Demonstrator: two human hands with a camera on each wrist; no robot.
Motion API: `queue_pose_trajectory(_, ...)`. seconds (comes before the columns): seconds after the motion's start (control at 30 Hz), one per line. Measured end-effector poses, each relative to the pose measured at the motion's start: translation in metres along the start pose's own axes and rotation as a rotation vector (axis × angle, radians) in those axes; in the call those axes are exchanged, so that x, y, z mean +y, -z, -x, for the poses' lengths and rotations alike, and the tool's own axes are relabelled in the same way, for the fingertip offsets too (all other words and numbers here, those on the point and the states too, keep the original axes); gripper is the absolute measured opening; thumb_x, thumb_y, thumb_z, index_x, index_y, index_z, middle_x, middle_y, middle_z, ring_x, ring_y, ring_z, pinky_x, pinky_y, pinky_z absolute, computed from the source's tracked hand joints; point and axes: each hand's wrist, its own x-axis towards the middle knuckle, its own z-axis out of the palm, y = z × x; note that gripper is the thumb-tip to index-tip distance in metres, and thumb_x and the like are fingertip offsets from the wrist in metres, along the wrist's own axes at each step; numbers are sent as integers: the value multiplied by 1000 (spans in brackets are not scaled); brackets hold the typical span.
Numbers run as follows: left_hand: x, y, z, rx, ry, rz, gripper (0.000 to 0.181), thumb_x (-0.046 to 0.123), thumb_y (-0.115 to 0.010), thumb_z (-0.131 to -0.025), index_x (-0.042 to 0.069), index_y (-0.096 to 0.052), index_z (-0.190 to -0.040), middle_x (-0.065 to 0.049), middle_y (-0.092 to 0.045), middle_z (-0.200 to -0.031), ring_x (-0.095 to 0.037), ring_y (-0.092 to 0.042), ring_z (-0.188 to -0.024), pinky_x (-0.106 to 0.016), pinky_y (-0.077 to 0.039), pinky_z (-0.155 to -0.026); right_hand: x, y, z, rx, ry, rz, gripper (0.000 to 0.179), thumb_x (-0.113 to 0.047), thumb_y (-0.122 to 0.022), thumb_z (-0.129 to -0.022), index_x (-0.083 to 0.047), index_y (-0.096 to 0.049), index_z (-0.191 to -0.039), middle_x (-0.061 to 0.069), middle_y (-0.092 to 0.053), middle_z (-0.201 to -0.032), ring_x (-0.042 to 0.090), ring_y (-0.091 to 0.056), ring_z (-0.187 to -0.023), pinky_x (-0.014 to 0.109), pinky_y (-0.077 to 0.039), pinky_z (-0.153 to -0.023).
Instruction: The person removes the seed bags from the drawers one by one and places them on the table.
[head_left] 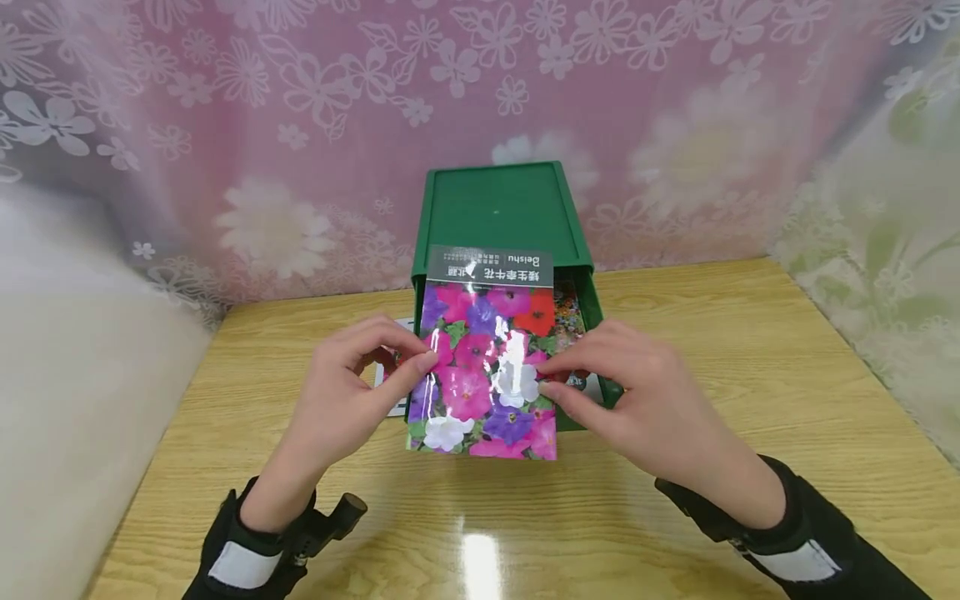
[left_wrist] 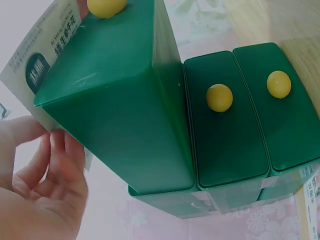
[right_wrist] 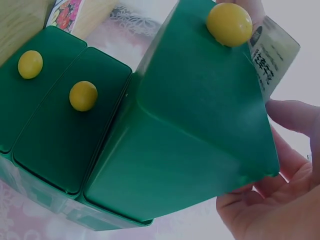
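Note:
A glossy seed packet (head_left: 468, 367) printed with pink, purple and white flowers is held over the pulled-out green drawer (head_left: 592, 304), covering most of its opening. My left hand (head_left: 360, 387) pinches the packet's left edge between thumb and fingers. On the opposite edge, my right hand (head_left: 630, 396) pinches it the same way. The packet's pale printed back (left_wrist: 45, 55) shows beside the drawer front in the left wrist view. Likewise, the right wrist view has the packet (right_wrist: 275, 55) beyond the drawer's yellow knob (right_wrist: 229, 25). Other packets (head_left: 567, 312) lie partly hidden inside the drawer.
The green drawer cabinet (head_left: 498, 212) stands at the back of the wooden table (head_left: 300, 483), against a floral curtain (head_left: 360, 150). Two closed drawers (left_wrist: 227, 135) with yellow knobs sit below the pulled-out one. Another flower packet (right_wrist: 65, 15) lies beside the cabinet.

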Motion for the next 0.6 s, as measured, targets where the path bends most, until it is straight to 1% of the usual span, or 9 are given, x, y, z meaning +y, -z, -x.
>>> queue_pose_trajectory(0.07,-8,1,4,14,51,64,7,7,-64,-84,10,-67,-89,0,-60,-84,-13,-57,-66,-27,-48,-58,0,-1,1,-18,17,-25,21,-16,-73,-76,-21,-70,-96,-15,-63,-88,3,-48,-78,21,-38,-58)
queue_pose_trajectory(0.17,-17,2,8,68,92,111,11,7,-64,-84,8,-69,-94,-4,-60,-90,-16,-58,-64,-27,-49,-57,1,-2,1,-50,54,-62,20,-17,-71,-78,-21,-68,-97,-14,-63,-92,3,-49,-82,21,-40,-62)
queue_pose_trajectory(0.27,-22,7,10,138,95,81,13,8,-64,-84,8,-70,-96,-5,-61,-92,-16,-56,-63,-24,-45,-54,3,-4,2,-90,103,-96,18,-17,-71,-79,-22,-67,-95,-14,-62,-93,3,-51,-86,22,-43,-70)
queue_pose_trajectory(0.33,-24,13,11,183,97,53,14,8,-64,-84,8,-71,-96,-5,-61,-92,-16,-54,-63,-23,-42,-54,4,-5,3,-123,122,-115,16,-17,-70,-79,-22,-66,-94,-14,-61,-93,2,-52,-88,22,-43,-73)
queue_pose_trajectory(0.4,-27,19,12,223,101,38,14,7,-64,-84,8,-71,-96,-6,-62,-92,-16,-54,-64,-23,-42,-54,6,-5,4,-152,131,-124,15,-15,-69,-80,-22,-66,-93,-14,-60,-93,3,-52,-88,21,-43,-73)
queue_pose_trajectory(0.43,-29,23,12,243,104,37,14,7,-64,-84,7,-71,-96,-7,-62,-92,-16,-54,-64,-22,-43,-55,7,-5,4,-161,132,-124,15,-14,-69,-80,-22,-66,-93,-14,-60,-93,3,-52,-87,21,-43,-73)
queue_pose_trajectory(0.5,-35,30,14,289,97,66,15,4,-64,-83,3,-70,-97,-10,-62,-92,-16,-55,-65,-22,-45,-58,8,-5,5,-175,128,-124,15,-13,-68,-81,-21,-66,-93,-15,-59,-92,2,-52,-86,23,-44,-78)
queue_pose_trajectory(0.57,-43,40,17,339,117,76,16,4,-63,-83,0,-69,-98,-11,-62,-92,-17,-54,-65,-21,-45,-60,9,-5,6,-180,127,-129,15,-11,-67,-81,-20,-66,-94,-14,-59,-92,2,-52,-85,23,-43,-76)
queue_pose_trajectory(0.6,-48,45,20,363,125,76,17,3,-63,-83,-1,-69,-98,-12,-62,-91,-16,-54,-65,-21,-45,-61,10,-5,6,-181,128,-133,15,-12,-67,-82,-20,-66,-94,-15,-59,-92,2,-52,-85,25,-43,-80)
